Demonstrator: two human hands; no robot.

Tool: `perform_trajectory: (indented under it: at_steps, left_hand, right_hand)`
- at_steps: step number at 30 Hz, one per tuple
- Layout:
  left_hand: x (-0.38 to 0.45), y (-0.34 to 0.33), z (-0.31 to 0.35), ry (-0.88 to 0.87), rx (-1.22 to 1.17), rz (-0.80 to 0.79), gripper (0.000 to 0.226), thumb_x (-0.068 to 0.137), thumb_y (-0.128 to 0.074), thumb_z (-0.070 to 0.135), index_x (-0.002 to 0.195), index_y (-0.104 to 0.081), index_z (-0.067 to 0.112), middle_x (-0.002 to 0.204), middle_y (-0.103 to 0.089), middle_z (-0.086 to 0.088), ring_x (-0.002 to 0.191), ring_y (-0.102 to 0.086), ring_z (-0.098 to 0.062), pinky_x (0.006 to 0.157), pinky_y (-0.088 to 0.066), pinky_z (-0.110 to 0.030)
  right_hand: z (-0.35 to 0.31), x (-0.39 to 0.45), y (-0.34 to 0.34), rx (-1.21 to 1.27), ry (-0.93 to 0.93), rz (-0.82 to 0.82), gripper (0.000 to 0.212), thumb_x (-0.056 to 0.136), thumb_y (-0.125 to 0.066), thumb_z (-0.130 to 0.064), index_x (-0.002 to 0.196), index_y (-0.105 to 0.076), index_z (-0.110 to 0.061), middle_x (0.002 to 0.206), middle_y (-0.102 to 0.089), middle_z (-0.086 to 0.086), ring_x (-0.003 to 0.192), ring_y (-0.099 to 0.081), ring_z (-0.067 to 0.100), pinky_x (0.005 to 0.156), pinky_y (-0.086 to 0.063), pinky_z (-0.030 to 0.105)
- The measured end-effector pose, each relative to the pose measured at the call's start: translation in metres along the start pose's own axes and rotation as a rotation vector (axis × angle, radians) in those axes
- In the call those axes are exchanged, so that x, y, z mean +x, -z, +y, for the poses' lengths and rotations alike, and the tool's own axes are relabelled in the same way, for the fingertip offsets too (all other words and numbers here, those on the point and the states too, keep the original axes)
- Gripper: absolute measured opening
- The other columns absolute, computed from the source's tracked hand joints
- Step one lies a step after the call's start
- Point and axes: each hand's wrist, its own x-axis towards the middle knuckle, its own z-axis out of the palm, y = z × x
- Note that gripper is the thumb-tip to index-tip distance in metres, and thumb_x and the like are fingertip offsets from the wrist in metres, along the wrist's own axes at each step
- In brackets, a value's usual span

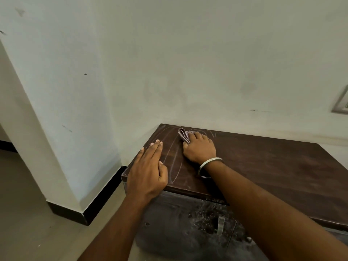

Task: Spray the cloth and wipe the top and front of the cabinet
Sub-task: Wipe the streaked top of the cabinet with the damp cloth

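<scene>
A low cabinet with a dark brown wooden top (263, 166) stands against the wall. Its front (178, 228) is dark, scuffed and dusty, with a metal handle (220, 225). My right hand (200, 147) presses a small patterned cloth (183, 135) flat on the top near the back left corner; only the cloth's end sticks out past my fingers. My left hand (148, 166) lies flat, fingers together, on the top's left edge and holds nothing. Curved wipe streaks show on the wood between the hands. No spray bottle is in view.
A pale wall rises directly behind the cabinet, with a switch plate (341, 102) at the far right. A wall column with black skirting (84, 215) juts out to the left. Beige floor lies at the lower left.
</scene>
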Motion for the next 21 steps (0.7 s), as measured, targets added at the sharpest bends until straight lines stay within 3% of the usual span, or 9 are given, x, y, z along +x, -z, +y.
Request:
perform_trajectory:
  at_steps: [9, 14, 21]
  left_hand:
    - [0.0, 0.001, 0.002, 0.001, -0.015, 0.012, 0.069, 0.084, -0.018, 0.036, 0.147, -0.034, 0.014, 0.154, -0.032, 0.002, 0.142, -0.025, -0.007, 0.12, -0.014, -0.03]
    - [0.0, 0.0, 0.0, -0.002, -0.004, 0.016, 0.068, 0.084, -0.019, 0.035, 0.147, -0.034, 0.014, 0.154, -0.033, 0.002, 0.142, -0.026, -0.007, 0.12, -0.016, -0.033]
    - [0.0, -0.001, 0.0, -0.01, -0.018, 0.031, 0.067, 0.084, -0.022, 0.033, 0.147, -0.036, 0.015, 0.153, -0.035, 0.002, 0.141, -0.028, -0.007, 0.12, -0.016, -0.031]
  right_hand:
    - [0.09, 0.024, 0.02, -0.065, -0.183, 0.024, 0.059, 0.094, -0.034, -0.045, 0.146, -0.036, -0.018, 0.152, -0.036, 0.009, 0.138, -0.036, 0.032, 0.114, -0.028, 0.045]
    - [0.076, 0.039, 0.013, -0.065, -0.223, 0.024, 0.059, 0.094, -0.032, -0.042, 0.147, -0.034, -0.017, 0.154, -0.034, 0.01, 0.139, -0.032, 0.034, 0.114, -0.025, 0.046]
    - [0.019, 0.052, -0.004, -0.008, -0.023, 0.022, 0.056, 0.094, -0.035, -0.041, 0.145, -0.038, -0.019, 0.152, -0.038, 0.007, 0.138, -0.036, 0.031, 0.114, -0.027, 0.042]
